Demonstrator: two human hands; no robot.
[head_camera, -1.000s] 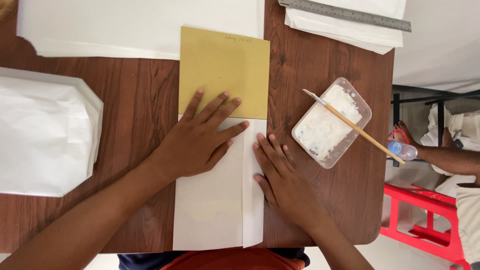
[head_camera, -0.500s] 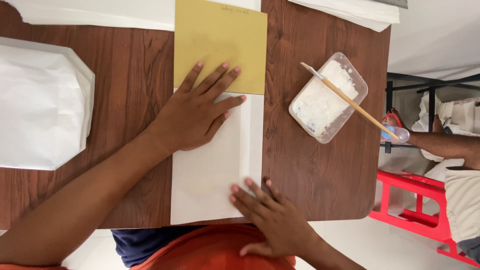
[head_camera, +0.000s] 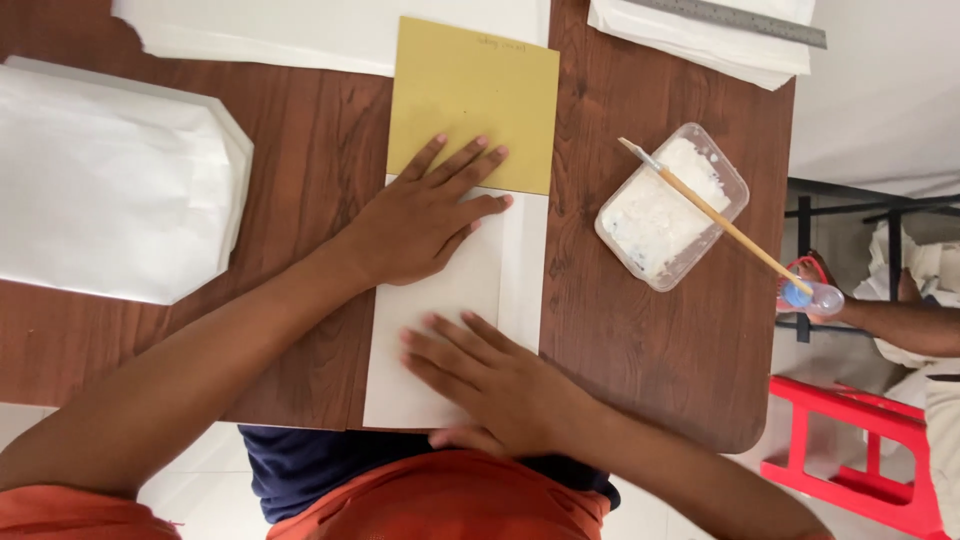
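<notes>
A folded white paper sheet (head_camera: 520, 260) lies on the brown wooden table (head_camera: 310, 140), its far end wrapped over a mustard-yellow card (head_camera: 470, 90). My left hand (head_camera: 420, 215) presses flat, fingers spread, where the white paper meets the yellow card. Lower on the same paper, near the table's front edge, my right hand (head_camera: 490, 375) rests flat with fingers apart. Neither hand grips anything.
A clear plastic tray of white paste (head_camera: 670, 205) with a wooden-handled brush (head_camera: 715, 213) across it sits to the right. A stack of white paper bags (head_camera: 110, 180) lies left. More white sheets (head_camera: 330, 30) and a metal ruler (head_camera: 740, 18) lie at the back. Another person's hand holds a small bottle (head_camera: 810, 297) beside a red stool (head_camera: 860, 440).
My right hand slid down the white paper toward the table's front edge, then back up and left onto its lower part. My left hand stayed pressed at the card's edge.
</notes>
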